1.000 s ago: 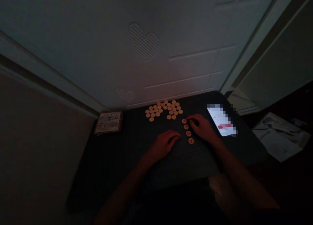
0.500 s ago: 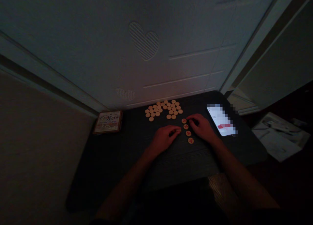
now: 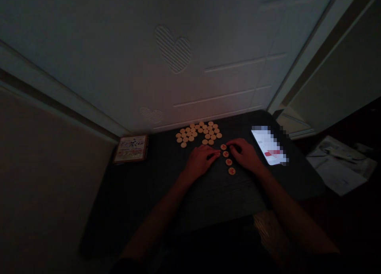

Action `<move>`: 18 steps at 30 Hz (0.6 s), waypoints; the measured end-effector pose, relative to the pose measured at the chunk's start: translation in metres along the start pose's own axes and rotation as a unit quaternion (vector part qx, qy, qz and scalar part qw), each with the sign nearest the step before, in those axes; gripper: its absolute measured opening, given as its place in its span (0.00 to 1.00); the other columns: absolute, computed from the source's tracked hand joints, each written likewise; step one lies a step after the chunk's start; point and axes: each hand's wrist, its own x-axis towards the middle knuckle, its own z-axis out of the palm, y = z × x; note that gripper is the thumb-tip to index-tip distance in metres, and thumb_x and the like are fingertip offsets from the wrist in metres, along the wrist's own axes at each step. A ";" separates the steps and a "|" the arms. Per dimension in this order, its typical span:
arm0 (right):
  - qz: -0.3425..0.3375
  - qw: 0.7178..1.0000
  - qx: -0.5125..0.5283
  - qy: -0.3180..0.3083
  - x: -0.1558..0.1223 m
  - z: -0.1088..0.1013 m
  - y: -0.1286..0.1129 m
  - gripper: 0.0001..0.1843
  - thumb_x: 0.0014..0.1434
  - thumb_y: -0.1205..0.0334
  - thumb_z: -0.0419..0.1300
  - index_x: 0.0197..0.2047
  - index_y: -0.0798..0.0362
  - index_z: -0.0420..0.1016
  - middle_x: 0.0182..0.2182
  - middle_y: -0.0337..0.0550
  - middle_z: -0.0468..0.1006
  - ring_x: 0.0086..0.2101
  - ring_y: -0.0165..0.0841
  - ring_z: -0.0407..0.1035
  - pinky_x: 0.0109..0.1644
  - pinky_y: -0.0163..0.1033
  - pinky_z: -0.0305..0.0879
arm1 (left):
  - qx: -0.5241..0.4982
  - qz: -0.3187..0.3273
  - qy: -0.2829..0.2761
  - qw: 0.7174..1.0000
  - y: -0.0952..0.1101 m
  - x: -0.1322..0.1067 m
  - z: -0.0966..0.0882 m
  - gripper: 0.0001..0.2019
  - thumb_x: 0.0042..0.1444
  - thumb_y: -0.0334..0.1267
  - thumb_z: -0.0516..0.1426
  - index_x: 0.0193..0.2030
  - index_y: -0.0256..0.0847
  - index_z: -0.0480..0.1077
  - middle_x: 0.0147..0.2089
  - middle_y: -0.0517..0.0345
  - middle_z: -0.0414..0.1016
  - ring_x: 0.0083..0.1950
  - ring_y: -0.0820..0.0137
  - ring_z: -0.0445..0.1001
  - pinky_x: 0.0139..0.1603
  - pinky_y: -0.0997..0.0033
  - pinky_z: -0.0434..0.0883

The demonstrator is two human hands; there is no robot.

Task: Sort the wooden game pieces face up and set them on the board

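Observation:
Several round wooden Chinese chess pieces with red characters form a slanting column on the dark table; the nearest one [image 3: 231,171] lies flat at its lower end. My left hand [image 3: 200,161] is left of the column's top, its thumb and fingers pinching a chess piece [image 3: 218,153] that is mostly covered by the fingertips. On the other side, my right hand [image 3: 244,154] rests on the table with index finger and thumb apart. Its index fingertip is at the right edge of the top piece [image 3: 223,147], and nothing shows in its grasp.
Behind the hands, a loose group of pale blank-looking discs [image 3: 194,134] lies by the white wall panel. A flat decorated box [image 3: 131,149] is at the table's left end. Right of my right hand lies a lit phone [image 3: 264,143]. Papers [image 3: 341,166] sit beyond the table's right edge.
My left hand has shifted slightly up and away with its piece, now beside the upper part of the column. The right hand and the column have stayed put.

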 end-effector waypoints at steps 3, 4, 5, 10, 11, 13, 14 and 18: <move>0.000 1.000 -0.002 0.000 0.000 0.000 0.001 0.11 0.64 0.66 0.57 0.45 0.48 0.79 0.43 0.45 0.81 0.45 0.40 0.73 0.50 0.47 0.69 | 0.007 -0.006 0.005 1.000 -0.001 0.002 -0.001 0.14 0.69 0.48 0.55 0.53 0.51 0.78 0.49 0.57 0.80 0.50 0.64 0.75 0.51 0.58 0.71; -0.001 1.000 -0.003 -0.001 0.000 0.000 0.002 0.11 0.64 0.65 0.57 0.45 0.48 0.79 0.43 0.45 0.81 0.45 0.40 0.73 0.50 0.47 0.69 | 0.009 -0.006 0.007 1.000 -0.002 0.002 -0.001 0.14 0.69 0.49 0.55 0.53 0.51 0.78 0.48 0.57 0.81 0.50 0.63 0.75 0.51 0.59 0.71; -0.002 1.000 -0.002 0.000 0.000 0.001 0.002 0.11 0.63 0.65 0.57 0.45 0.48 0.79 0.43 0.45 0.81 0.45 0.40 0.73 0.51 0.47 0.69 | 0.010 -0.006 0.008 1.000 -0.002 0.002 -0.001 0.14 0.69 0.49 0.55 0.53 0.51 0.78 0.48 0.57 0.81 0.50 0.63 0.75 0.51 0.59 0.71; -0.006 1.000 -0.003 0.001 0.000 0.002 0.005 0.11 0.63 0.65 0.57 0.45 0.47 0.79 0.43 0.44 0.81 0.45 0.40 0.73 0.51 0.47 0.69 | 0.012 -0.008 0.010 1.000 -0.004 0.003 -0.001 0.14 0.69 0.49 0.55 0.53 0.52 0.78 0.48 0.57 0.81 0.50 0.63 0.75 0.50 0.59 0.72; -0.005 1.000 -0.002 0.002 0.000 0.002 0.005 0.11 0.63 0.65 0.57 0.45 0.47 0.79 0.43 0.44 0.81 0.45 0.40 0.73 0.50 0.47 0.69 | 0.013 -0.010 0.012 1.000 -0.004 0.003 -0.001 0.14 0.69 0.50 0.55 0.53 0.52 0.78 0.48 0.57 0.81 0.50 0.63 0.75 0.50 0.59 0.72; -0.004 1.000 -0.001 0.001 0.000 0.002 0.005 0.11 0.63 0.65 0.57 0.45 0.46 0.79 0.43 0.44 0.81 0.45 0.40 0.73 0.50 0.47 0.69 | 0.015 -0.015 0.015 1.000 -0.004 0.003 0.000 0.15 0.68 0.50 0.55 0.53 0.52 0.78 0.47 0.57 0.80 0.50 0.63 0.75 0.50 0.59 0.72; -0.003 1.000 -0.001 0.000 0.000 0.002 0.004 0.11 0.63 0.65 0.57 0.45 0.46 0.79 0.43 0.44 0.81 0.45 0.40 0.73 0.50 0.47 0.69 | 0.017 -0.017 0.016 1.000 -0.005 0.004 0.000 0.14 0.68 0.50 0.55 0.53 0.52 0.78 0.47 0.57 0.81 0.49 0.63 0.75 0.50 0.59 0.71; -0.003 1.000 -0.002 -0.003 0.000 0.000 0.002 0.11 0.63 0.65 0.57 0.45 0.47 0.79 0.42 0.44 0.81 0.44 0.40 0.73 0.50 0.47 0.69 | 0.020 -0.021 0.019 0.999 -0.005 0.004 -0.001 0.15 0.68 0.50 0.55 0.53 0.53 0.78 0.47 0.57 0.80 0.49 0.63 0.75 0.49 0.60 0.71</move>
